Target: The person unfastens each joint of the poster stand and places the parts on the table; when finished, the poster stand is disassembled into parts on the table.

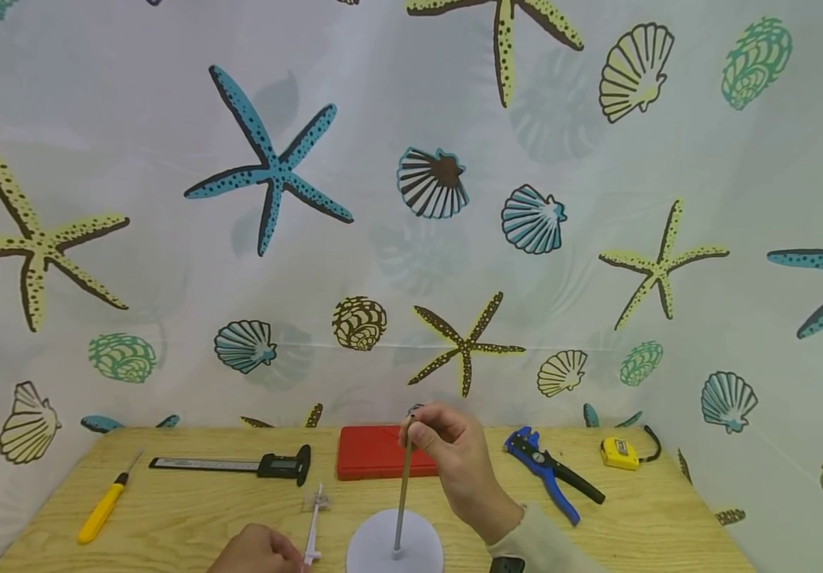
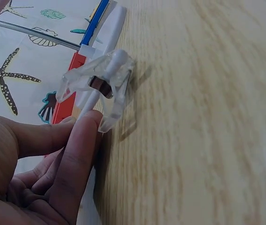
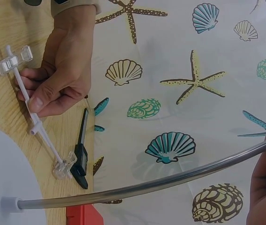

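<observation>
Near the front of the table, my left hand (image 1: 257, 551) pinches a white plastic crossbar (image 3: 46, 139) between thumb and fingers. Clear plastic clips (image 3: 14, 62) sit at both ends of this bar, and a short tube sticks out at its middle. One clip (image 2: 119, 86) shows large in the left wrist view, just beyond the fingertips. My right hand (image 1: 462, 465) grips the top of a thin metal rod (image 1: 403, 497) with thumb and fingers. The rod's foot stands in the socket of a round white base (image 1: 372, 549), to the right of the crossbar.
Behind the rod lies a red case (image 1: 364, 454). A digital caliper (image 1: 232, 465) and a yellow-handled screwdriver (image 1: 102, 513) are on the left. Blue and black wire strippers (image 1: 544, 469) and a yellow tape measure (image 1: 619, 454) lie on the right. A shell-patterned curtain (image 1: 383, 263) hangs behind the table.
</observation>
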Motion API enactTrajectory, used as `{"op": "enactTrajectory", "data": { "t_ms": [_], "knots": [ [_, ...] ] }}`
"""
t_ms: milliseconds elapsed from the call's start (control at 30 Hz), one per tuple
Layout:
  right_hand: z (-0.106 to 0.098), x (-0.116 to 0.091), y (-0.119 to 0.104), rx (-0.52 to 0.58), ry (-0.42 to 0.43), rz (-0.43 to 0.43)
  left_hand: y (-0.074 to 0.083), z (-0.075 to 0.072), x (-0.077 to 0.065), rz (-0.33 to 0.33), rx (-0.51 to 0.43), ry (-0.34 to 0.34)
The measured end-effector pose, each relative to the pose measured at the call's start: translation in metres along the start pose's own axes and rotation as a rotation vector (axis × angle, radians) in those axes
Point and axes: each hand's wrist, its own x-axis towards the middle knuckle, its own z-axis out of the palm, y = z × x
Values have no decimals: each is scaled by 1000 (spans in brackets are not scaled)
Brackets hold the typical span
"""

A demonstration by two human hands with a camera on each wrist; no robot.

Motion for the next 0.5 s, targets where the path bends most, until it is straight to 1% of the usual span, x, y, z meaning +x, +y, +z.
{"op": "enactTrajectory", "data": {
  "t_ms": [300,500],
  "knots": [
    [1,0,1,1,7,6,1,-1,-2,-19,-15,-6],
    [1,0,0,-14,13,-10,1,-3,2,-57,-21,-29]
  ]
}}
